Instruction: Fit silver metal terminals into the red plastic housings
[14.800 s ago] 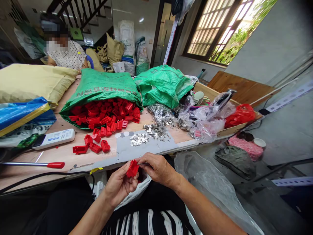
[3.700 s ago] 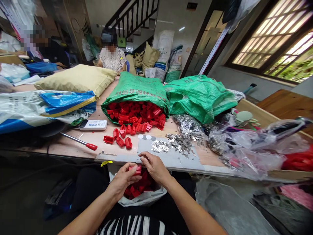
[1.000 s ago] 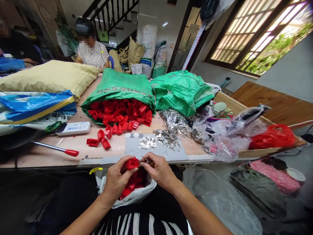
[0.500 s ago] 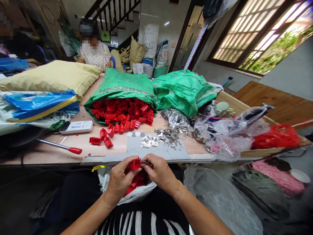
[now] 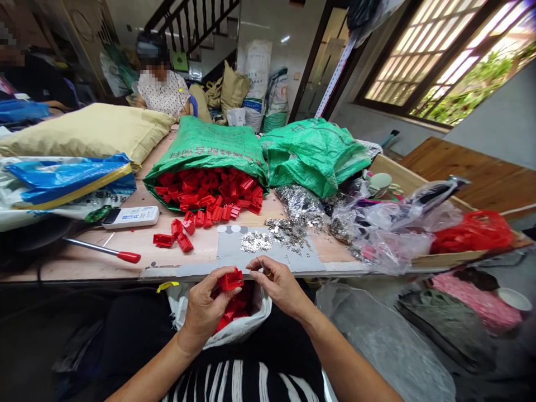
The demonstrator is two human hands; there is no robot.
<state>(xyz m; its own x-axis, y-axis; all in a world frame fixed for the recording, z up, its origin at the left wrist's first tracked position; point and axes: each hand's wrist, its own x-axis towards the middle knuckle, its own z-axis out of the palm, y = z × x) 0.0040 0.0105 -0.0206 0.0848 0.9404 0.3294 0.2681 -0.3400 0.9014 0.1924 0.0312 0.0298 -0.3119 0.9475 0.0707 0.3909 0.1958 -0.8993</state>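
My left hand [image 5: 205, 306] is closed on a red plastic part [image 5: 231, 280], pinched between thumb and fingers above a white sack [image 5: 251, 326]. More red parts [image 5: 232, 312] lie inside that sack. A thin dark metal tool [image 5: 263, 264] with a brownish handle sits in my closed right hand [image 5: 278, 285]; its exact kind is partly hidden by the fingers. A small gap separates this hand from the red part. Just beyond, small flat silver metal pieces [image 5: 256, 242] lie on a grey sheet [image 5: 232, 258] at the table's front.
Red parts spill from a green sack [image 5: 218, 139]. Several loose ones [image 5: 163, 240] lie by a red-handled lever [image 5: 128, 257] and a white device [image 5: 132, 216]. Silver-filled bags [image 5: 304, 206] and clear plastic [image 5: 397, 251] are on the right. Another person [image 5: 163, 89] sits across the table.
My right hand has drawn back to the right and slightly up with the tool, away from the red part. The left hand still holds the part, which is now turned somewhat.
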